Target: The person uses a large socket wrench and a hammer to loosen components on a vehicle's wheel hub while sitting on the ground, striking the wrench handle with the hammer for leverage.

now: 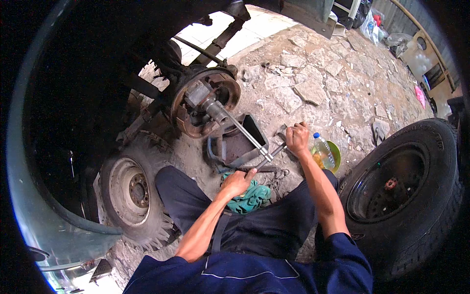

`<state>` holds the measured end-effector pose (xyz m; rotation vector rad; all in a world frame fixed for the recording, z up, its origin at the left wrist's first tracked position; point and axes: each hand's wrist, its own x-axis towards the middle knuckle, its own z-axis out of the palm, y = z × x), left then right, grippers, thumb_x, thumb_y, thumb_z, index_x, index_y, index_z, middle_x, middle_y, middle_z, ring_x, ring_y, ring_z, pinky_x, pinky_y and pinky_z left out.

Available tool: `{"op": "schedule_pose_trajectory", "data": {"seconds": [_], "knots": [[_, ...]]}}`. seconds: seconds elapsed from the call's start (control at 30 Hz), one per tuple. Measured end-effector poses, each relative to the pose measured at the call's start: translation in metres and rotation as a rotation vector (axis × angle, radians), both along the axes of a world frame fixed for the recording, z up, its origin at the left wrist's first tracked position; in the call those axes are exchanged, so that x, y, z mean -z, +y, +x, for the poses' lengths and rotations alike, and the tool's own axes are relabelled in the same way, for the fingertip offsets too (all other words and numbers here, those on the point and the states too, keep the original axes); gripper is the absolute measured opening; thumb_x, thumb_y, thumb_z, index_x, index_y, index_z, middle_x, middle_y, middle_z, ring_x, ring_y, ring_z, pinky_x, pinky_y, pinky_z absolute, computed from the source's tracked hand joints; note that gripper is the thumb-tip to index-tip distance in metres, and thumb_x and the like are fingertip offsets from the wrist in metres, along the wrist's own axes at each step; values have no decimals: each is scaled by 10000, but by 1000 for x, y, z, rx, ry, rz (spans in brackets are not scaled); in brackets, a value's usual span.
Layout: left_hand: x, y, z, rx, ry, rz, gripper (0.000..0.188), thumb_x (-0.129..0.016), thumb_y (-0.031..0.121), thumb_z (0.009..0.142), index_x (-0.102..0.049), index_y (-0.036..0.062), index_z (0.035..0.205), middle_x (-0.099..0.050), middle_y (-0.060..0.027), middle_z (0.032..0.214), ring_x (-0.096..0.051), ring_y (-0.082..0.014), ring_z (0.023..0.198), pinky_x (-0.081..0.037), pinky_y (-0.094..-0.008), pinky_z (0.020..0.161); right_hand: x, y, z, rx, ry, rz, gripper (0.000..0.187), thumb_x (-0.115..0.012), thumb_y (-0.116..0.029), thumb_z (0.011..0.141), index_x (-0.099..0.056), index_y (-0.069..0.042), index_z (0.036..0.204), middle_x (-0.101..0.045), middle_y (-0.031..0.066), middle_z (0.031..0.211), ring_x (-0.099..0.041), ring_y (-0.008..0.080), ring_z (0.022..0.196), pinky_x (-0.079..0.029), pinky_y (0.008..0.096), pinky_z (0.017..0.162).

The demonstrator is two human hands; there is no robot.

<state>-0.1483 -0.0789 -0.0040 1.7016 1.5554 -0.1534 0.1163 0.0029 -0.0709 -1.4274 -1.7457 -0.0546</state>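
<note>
The left hand [237, 183] and right hand [297, 139] close around 2 opposite ends of a grey metal crossbar [278, 150], likely for leverage, its long silver shaft [239, 125] meeting, joint unclear, the grey cylindrical hub [214, 110] inside the rusty round brake's [182, 120] rim.

Navy shirt [171, 274] — short sleeves [345, 259] | pale piping [249, 278] | dark trousers [267, 232]

You can't read any words; the big round black rubber tire [391, 237] at the frame's right has blurry letters [434, 138].
</note>
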Motion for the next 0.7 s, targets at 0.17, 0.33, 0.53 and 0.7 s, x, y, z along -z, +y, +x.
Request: {"op": "schedule_pose_trajectory", "data": {"seconds": [0.17,0.33,0.53,0.7], "knots": [[-47,6,0,124,3,57,563,-457,495,935,-669,-26,913,-652,-253,820,-637,-398,806,-474,-465,749,77,-1,-16,89,222,-16,381,-443,-203,862,-490,-56,514,-486,177,559,-491,377,578,-356,468,643],[-49,5,-12,-131,-421,-187,469,-564,419,921,-649,-24,1052,-687,-108,783,-611,-120,541,-475,-299,475,98,4,-15,105,192,-9,405,-443,-241,893,-488,-19,557,-480,205,565,-466,434,594,-359,504,679],[11,-37,-33,-1055,-1361,-25,580,-516,471,931,-527,-60,1164,-589,-232,1180,-555,-312,1146,-412,-403,1024,123,-17,-56,179,340,-168,461,-514,-248,878,-526,23,506,-521,219,579,-502,426,603,-386,515,735],[29,-47,-42,-1187,-1812,-131,439,-524,431,942,-566,15,1078,-584,-99,956,-557,-234,962,-436,-389,940,139,-32,-84,192,408,-301,473,-525,-255,880,-507,17,493,-521,189,575,-467,395,601,-364,506,675]]}}
